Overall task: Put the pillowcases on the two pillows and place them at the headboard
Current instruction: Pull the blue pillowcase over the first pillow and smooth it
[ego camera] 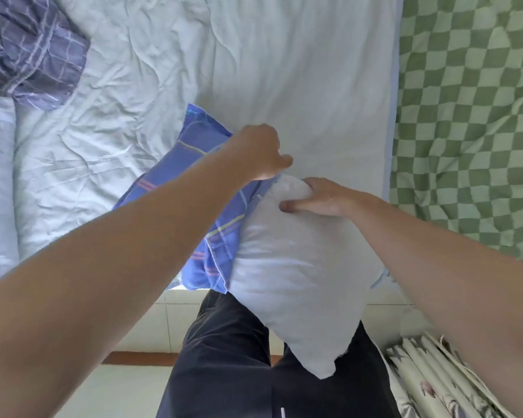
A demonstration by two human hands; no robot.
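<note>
Grey plaid bundle (32, 46) beside checkered blanket (468, 122)

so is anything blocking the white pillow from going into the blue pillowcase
Nothing visible does. The right hand grips the top corner of the white pillow right at the edge of the blue pillowcase, which the left hand holds. Whether the opening is spread cannot be told; the left hand hides it.
</note>
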